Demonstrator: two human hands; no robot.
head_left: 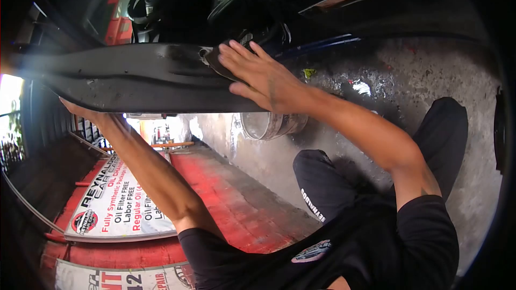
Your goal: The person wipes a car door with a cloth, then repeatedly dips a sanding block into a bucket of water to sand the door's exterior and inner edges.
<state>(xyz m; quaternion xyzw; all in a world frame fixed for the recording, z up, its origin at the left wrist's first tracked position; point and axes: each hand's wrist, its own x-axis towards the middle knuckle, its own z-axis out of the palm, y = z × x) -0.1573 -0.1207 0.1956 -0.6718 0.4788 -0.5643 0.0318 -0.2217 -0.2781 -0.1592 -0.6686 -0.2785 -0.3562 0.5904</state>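
Observation:
The edge of an open dark car door (145, 86) stretches across the upper left of the head view. My right hand (263, 78) lies flat near the door's right end, fingers stretched out, over a thin dark piece (216, 63) pressed against the door surface. I cannot make out what that piece is. At the door's far left, my left hand (78, 108) is at the lower edge; its fingers are mostly hidden behind the door.
A bucket (271, 124) stands on the wet concrete floor (355, 107) below the door. Black car bodywork (387, 11) runs along the top right. A printed sign (123, 198) hangs on a red wall (226, 204). My bent knees are at the right.

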